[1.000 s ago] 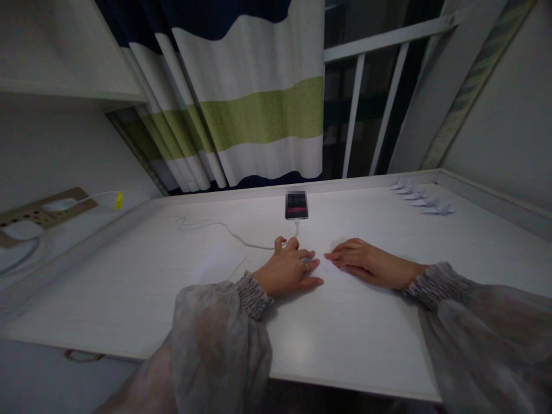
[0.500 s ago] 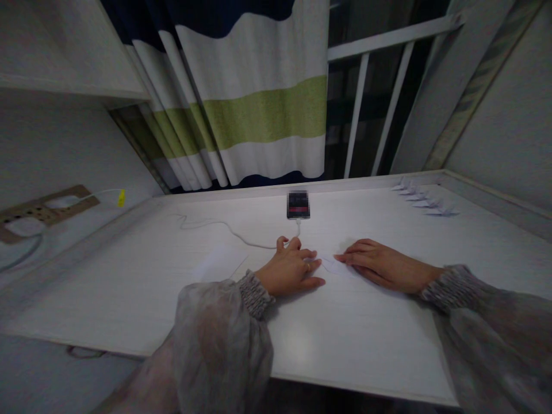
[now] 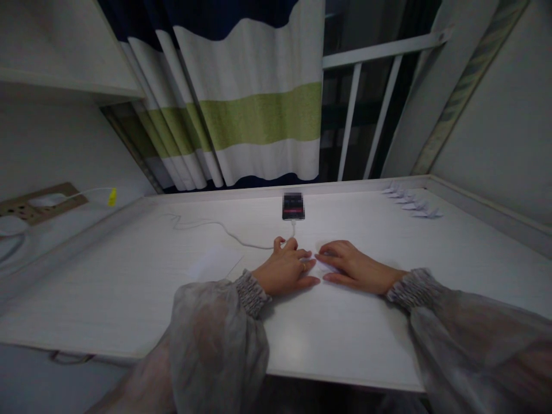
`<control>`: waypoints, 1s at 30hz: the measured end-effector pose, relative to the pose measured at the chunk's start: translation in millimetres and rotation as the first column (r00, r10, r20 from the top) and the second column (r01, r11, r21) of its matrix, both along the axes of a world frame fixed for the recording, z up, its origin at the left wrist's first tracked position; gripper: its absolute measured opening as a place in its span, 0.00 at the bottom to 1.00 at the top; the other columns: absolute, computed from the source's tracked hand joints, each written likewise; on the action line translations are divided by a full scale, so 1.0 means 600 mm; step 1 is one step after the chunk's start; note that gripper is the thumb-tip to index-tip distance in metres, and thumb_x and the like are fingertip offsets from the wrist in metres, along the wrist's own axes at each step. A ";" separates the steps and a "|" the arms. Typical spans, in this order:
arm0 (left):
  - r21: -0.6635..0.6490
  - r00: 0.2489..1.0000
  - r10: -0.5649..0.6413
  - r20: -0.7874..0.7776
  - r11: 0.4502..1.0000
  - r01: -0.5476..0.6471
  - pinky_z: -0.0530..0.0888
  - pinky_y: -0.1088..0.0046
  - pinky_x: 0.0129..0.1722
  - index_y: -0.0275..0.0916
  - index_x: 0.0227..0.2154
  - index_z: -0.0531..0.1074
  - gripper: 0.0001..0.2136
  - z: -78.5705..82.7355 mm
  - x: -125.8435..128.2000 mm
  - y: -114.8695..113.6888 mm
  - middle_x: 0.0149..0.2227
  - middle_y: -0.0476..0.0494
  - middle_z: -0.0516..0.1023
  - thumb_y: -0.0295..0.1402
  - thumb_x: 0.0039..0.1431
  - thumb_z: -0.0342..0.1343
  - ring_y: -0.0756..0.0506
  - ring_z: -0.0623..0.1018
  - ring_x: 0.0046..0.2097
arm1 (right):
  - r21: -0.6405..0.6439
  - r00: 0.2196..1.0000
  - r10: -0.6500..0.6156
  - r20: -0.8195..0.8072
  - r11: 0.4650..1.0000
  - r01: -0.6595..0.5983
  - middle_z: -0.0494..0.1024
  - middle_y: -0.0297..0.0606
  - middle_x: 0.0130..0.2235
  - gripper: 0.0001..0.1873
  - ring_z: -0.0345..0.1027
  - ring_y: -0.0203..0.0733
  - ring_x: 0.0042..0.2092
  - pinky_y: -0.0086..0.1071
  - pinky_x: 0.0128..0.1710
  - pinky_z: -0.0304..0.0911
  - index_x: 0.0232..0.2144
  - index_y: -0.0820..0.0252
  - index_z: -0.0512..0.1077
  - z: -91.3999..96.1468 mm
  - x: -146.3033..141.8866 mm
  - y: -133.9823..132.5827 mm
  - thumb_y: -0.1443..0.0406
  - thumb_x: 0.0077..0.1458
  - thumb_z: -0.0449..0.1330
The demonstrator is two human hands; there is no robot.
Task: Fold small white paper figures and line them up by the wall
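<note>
A small piece of folded white paper (image 3: 328, 268) lies flat on the white desk, mostly hidden by fingers. My left hand (image 3: 287, 269) rests at its left side, palm down, with the fingers spread and a ring on one of them. From the right, my right hand (image 3: 356, 267) lies over the paper, fingers stretched out and the thumb apart from them. The fingertips of both hands nearly meet above the paper. To the left of my left hand is a flat white sheet of paper (image 3: 213, 263).
Near the back edge of the desk (image 3: 345, 339) lies a phone (image 3: 294, 206) with a white cable (image 3: 228, 231) plugged in. Several folded paper cranes (image 3: 409, 201) stand in a row at the back right. A power strip (image 3: 38, 204) is on the left wall.
My right hand has slid left along the paper, toward my left hand, and its thumb has moved apart from the fingers. My left hand stays in place; the view has shifted slightly.
</note>
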State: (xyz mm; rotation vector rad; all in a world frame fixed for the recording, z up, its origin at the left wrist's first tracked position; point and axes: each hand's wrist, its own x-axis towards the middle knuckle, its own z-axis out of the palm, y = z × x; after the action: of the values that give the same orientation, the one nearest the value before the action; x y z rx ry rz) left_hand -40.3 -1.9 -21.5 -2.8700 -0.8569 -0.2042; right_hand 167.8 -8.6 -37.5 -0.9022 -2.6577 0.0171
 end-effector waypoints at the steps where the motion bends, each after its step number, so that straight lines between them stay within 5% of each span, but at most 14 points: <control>1: 0.001 1.000 0.002 -0.001 1.000 -0.002 0.51 0.54 0.42 0.41 0.44 0.67 0.21 0.000 0.000 -0.001 0.47 0.42 0.69 0.47 0.54 0.40 0.40 0.61 0.43 | -0.007 1.000 0.001 0.001 1.000 -0.001 0.68 0.48 0.43 0.22 0.59 0.46 0.46 0.44 0.46 0.56 0.46 0.62 0.66 0.000 -0.001 0.000 0.55 0.53 0.49; 20: -0.019 1.000 0.013 0.011 1.000 -0.012 0.50 0.54 0.43 0.42 0.43 0.67 0.21 0.000 0.000 0.001 0.46 0.40 0.69 0.47 0.54 0.42 0.40 0.60 0.45 | 0.014 0.996 -0.054 -0.067 0.998 0.055 0.71 0.43 0.38 0.14 0.63 0.42 0.41 0.39 0.43 0.59 0.37 0.61 0.72 0.007 0.022 -0.002 0.65 0.55 0.48; 30: 0.002 0.998 -0.006 0.067 1.000 0.006 0.51 0.57 0.43 0.41 0.42 0.69 0.18 0.006 0.003 -0.008 0.35 0.41 0.70 0.44 0.55 0.43 0.43 0.62 0.41 | 0.004 0.958 -0.274 -0.086 0.961 0.275 0.70 0.43 0.34 0.12 0.61 0.45 0.38 0.40 0.38 0.58 0.31 0.62 0.72 0.011 -0.011 -0.005 0.59 0.49 0.56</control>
State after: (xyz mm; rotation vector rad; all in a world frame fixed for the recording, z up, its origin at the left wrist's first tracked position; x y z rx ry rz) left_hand -38.6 -6.7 -18.0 -2.8792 -0.8589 -0.3042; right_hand 161.3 -11.8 -30.9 -1.2293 -2.4293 -0.0306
